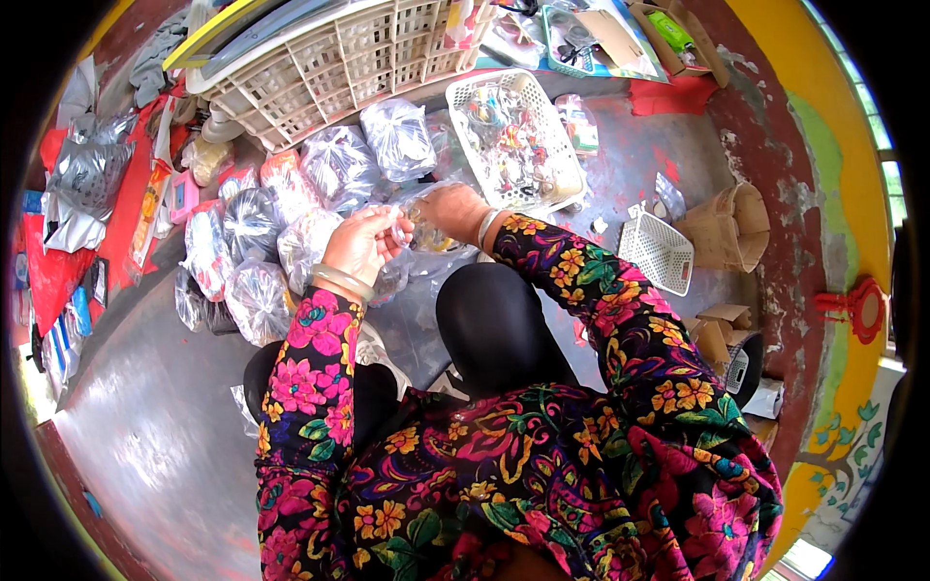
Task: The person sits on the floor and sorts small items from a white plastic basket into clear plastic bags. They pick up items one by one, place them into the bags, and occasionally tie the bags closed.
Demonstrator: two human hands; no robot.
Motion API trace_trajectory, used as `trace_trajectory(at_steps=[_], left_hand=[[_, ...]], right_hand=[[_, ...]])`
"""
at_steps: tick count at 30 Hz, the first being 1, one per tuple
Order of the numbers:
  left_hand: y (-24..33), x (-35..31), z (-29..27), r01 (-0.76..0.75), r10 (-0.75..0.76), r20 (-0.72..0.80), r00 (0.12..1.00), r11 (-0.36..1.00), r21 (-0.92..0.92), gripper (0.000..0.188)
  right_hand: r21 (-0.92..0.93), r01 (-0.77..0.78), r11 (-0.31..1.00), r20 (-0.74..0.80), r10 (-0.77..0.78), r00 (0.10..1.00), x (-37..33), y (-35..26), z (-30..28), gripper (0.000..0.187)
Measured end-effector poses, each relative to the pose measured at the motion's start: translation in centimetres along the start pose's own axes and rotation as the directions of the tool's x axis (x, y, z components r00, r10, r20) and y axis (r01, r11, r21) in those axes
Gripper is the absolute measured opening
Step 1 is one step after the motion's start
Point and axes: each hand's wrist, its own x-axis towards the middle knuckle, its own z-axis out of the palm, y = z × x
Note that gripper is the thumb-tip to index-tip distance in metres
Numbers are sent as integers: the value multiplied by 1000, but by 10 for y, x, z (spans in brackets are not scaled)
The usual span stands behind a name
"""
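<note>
My left hand (360, 250), with a pale bangle at the wrist, is turned palm up, its fingers curled and pinched together. A small shiny bit shows at its fingertips, too small to name. Close beside it, my right hand (453, 215) is closed, back upward, its fingers mostly hidden; what it grips cannot be made out. Just below and between both hands lies a clear plastic bag (438, 254) with small coloured things in it. Past my right hand stands a white perforated basket (570, 184) full of small colourful items in clear wrapping.
Several stuffed plastic bags (254, 225) crowd the floor at left. A large cream crate (329, 73) stands behind them. On the right are a smaller white basket (659, 254) and an open cardboard box (731, 228). My black-clad knee (499, 320) rises below my hands.
</note>
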Motion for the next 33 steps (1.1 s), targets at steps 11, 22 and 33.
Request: trace_trajectory(at_steps=[11, 22, 33], left_hand=[[-2, 2, -1, -9, 9, -6, 1000, 999, -52, 12], [1, -2, 6, -3, 2, -13, 1000, 998, -66, 14], [4, 1, 19, 11, -10, 20, 1000, 997, -74, 14]], right_hand=[[155, 19, 988, -262, 23, 965, -33, 6, -53, 12], [574, -597, 561, -104, 772, 627, 3, 189, 19, 21], [719, -626, 303, 93, 850, 519, 20, 220, 62, 29]])
